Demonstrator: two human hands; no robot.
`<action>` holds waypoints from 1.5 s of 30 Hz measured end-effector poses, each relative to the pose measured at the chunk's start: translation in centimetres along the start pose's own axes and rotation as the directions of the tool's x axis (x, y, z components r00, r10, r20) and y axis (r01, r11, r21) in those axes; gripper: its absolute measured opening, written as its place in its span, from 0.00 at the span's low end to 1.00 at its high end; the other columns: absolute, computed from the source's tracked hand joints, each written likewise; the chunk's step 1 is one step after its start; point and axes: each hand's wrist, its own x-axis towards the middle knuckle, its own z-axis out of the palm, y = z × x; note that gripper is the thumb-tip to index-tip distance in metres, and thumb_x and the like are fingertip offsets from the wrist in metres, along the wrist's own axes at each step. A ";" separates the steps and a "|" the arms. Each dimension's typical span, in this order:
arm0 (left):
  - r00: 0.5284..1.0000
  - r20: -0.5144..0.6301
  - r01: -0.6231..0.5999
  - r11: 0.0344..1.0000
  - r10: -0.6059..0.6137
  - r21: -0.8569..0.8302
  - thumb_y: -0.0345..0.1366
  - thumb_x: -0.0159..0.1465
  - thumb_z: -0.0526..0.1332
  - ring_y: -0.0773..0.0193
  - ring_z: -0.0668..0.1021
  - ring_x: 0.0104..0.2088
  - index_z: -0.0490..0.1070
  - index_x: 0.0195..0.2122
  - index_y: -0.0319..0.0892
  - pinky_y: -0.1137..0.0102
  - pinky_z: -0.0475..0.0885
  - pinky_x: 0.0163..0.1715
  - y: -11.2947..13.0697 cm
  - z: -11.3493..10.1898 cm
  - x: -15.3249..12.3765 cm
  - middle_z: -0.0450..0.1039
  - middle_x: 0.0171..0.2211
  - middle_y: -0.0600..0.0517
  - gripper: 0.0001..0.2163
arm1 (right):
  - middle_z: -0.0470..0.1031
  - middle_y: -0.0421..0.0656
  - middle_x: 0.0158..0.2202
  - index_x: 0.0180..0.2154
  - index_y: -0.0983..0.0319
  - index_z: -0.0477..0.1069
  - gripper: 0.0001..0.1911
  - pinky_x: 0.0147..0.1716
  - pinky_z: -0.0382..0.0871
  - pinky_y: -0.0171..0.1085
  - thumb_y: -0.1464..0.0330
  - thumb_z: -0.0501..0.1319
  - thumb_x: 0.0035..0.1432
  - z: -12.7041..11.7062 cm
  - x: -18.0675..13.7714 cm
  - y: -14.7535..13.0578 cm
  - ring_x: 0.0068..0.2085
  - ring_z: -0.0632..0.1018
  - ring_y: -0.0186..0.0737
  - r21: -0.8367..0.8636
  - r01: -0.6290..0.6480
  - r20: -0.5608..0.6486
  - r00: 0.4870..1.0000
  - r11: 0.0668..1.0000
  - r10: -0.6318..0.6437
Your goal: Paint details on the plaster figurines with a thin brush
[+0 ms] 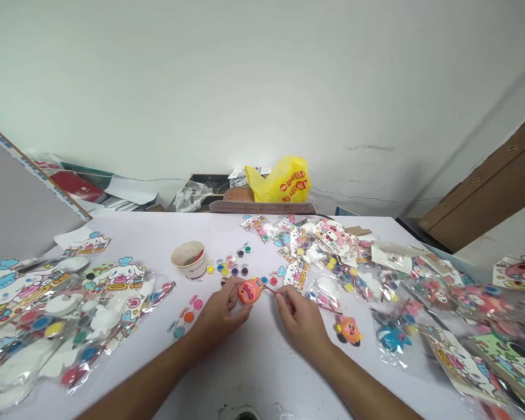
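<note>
My left hand [221, 315] grips a small orange painted figure [251, 290] just above the white table [262, 361]. My right hand [300, 318] pinches a thin paintbrush [271, 289] whose tip touches the figure's right side. Small open paint pots [234, 267] in several colours lie just beyond my hands. A paper cup [189, 259] with reddish water stands to the left of the pots. A second painted orange figure [349, 330] lies on the table to the right of my right hand.
Clear packets of cartoon craft kits lie heaped on the left [48, 315] and on the right [420, 291] of the table. A yellow plastic bag [280, 181] sits behind the table's far edge. A wooden cabinet [490, 192] stands at the right wall.
</note>
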 end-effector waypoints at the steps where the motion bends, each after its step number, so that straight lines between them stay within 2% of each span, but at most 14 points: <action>1: 1.000 0.000 -0.002 1.000 0.002 0.003 0.42 0.63 0.56 0.67 0.56 0.23 0.63 0.44 0.45 0.73 0.52 0.23 0.0 0.0 0.0 0.48 0.23 0.60 0.11 | 0.56 0.32 0.16 0.34 0.60 0.68 0.15 0.22 0.50 0.32 0.60 0.49 0.67 0.0 0.0 0.0 0.19 0.63 0.34 0.005 -0.005 0.000 1.000 1.000 0.005; 5: 1.000 -0.009 -0.017 0.999 0.017 0.030 0.41 0.62 0.56 0.68 0.56 0.23 0.63 0.45 0.44 0.74 0.52 0.22 0.0 0.0 0.0 0.48 0.23 0.60 0.12 | 0.55 0.32 0.17 0.34 0.60 0.68 0.14 0.22 0.51 0.32 0.61 0.50 0.67 0.1 0.0 0.2 0.19 0.63 0.34 0.023 0.082 0.075 0.994 0.996 -0.083; 9: 1.000 -0.020 -0.014 0.998 0.016 0.058 0.41 0.62 0.57 0.68 0.56 0.22 0.63 0.45 0.44 0.74 0.52 0.22 -0.2 0.1 0.0 0.48 0.22 0.61 0.12 | 0.54 0.32 0.16 0.33 0.60 0.68 0.15 0.22 0.50 0.32 0.60 0.50 0.66 0.1 -0.2 0.1 0.19 0.62 0.34 -0.005 0.031 -0.005 1.000 1.000 -0.031; 13: 1.000 -0.016 -0.020 0.998 0.021 0.066 0.40 0.61 0.57 0.67 0.58 0.22 0.63 0.46 0.44 0.73 0.53 0.22 -0.3 0.2 0.2 0.50 0.22 0.61 0.13 | 0.55 0.32 0.17 0.33 0.61 0.69 0.13 0.23 0.51 0.32 0.61 0.51 0.66 0.2 -0.3 0.0 0.19 0.63 0.34 -0.010 0.112 0.032 0.993 0.994 -0.112; 17: 1.000 -0.018 -0.023 0.997 0.025 0.071 0.40 0.61 0.57 0.67 0.58 0.22 0.63 0.46 0.44 0.73 0.53 0.22 -0.3 0.2 0.1 0.50 0.22 0.61 0.13 | 0.54 0.32 0.16 0.32 0.61 0.69 0.13 0.22 0.50 0.32 0.62 0.51 0.65 0.3 -0.3 0.0 0.18 0.62 0.33 -0.024 0.058 -0.013 0.998 0.998 -0.058; 21: 1.000 -0.015 -0.011 0.998 0.012 0.059 0.40 0.61 0.57 0.67 0.60 0.22 0.63 0.45 0.44 0.73 0.54 0.23 -0.1 0.1 0.0 0.52 0.23 0.61 0.12 | 0.56 0.32 0.17 0.32 0.60 0.69 0.13 0.22 0.51 0.32 0.63 0.52 0.65 0.2 -0.2 0.1 0.19 0.63 0.33 -0.008 0.121 0.041 0.992 0.993 -0.120; 25: 1.000 -0.017 -0.004 0.999 0.004 0.051 0.39 0.62 0.56 0.67 0.58 0.22 0.63 0.43 0.44 0.73 0.53 0.22 -0.1 0.1 -0.1 0.50 0.23 0.61 0.09 | 0.56 0.32 0.17 0.31 0.60 0.68 0.12 0.22 0.50 0.32 0.63 0.52 0.65 0.2 -0.2 0.1 0.19 0.62 0.33 -0.026 0.068 0.011 0.998 0.997 -0.068; 30: 1.000 -0.012 -0.006 0.998 0.006 0.065 0.39 0.62 0.56 0.67 0.58 0.22 0.63 0.41 0.44 0.73 0.53 0.22 -0.1 0.2 0.0 0.50 0.23 0.60 0.08 | 0.54 0.32 0.17 0.32 0.60 0.67 0.11 0.23 0.50 0.33 0.63 0.52 0.65 0.1 -0.2 0.4 0.20 0.61 0.33 0.031 0.105 0.042 0.993 0.994 -0.106; 35: 0.999 0.025 -0.049 0.988 0.046 0.150 0.40 0.64 0.54 0.66 0.59 0.22 0.62 0.43 0.45 0.73 0.54 0.23 -0.2 0.2 0.0 0.49 0.22 0.60 0.09 | 0.58 0.34 0.23 0.32 0.59 0.61 0.12 0.26 0.54 0.33 0.63 0.48 0.68 0.0 -0.4 0.5 0.24 0.63 0.35 0.228 0.083 -0.089 0.994 0.970 -0.064; 40: 0.986 0.086 -0.157 0.962 0.141 0.223 0.38 0.62 0.54 0.66 0.63 0.23 0.62 0.42 0.45 0.73 0.56 0.25 0.6 0.8 -0.8 0.54 0.23 0.60 0.08 | 0.55 0.34 0.23 0.29 0.58 0.55 0.13 0.25 0.56 0.33 0.63 0.48 0.66 0.1 -0.6 0.2 0.25 0.61 0.35 0.239 0.083 -0.210 0.977 0.967 -0.032; 43: 0.974 0.125 -0.218 0.935 0.189 0.280 0.37 0.62 0.53 0.65 0.65 0.23 0.62 0.39 0.45 0.72 0.56 0.26 1.8 1.9 -1.7 0.58 0.23 0.59 0.05 | 0.55 0.33 0.22 0.27 0.58 0.53 0.13 0.24 0.55 0.33 0.63 0.50 0.65 0.0 -1.2 0.0 0.24 0.60 0.34 0.239 0.062 -0.284 0.959 0.969 0.009; 45: 0.961 0.161 -0.267 0.908 0.226 0.323 0.36 0.59 0.57 0.62 0.69 0.26 0.63 0.36 0.45 0.71 0.58 0.28 2.7 2.9 -2.3 0.63 0.24 0.57 0.05 | 0.54 0.32 0.22 0.27 0.57 0.52 0.14 0.23 0.55 0.33 0.62 0.51 0.65 -0.5 -2.0 -0.1 0.23 0.60 0.34 0.241 0.037 -0.337 0.940 0.970 0.048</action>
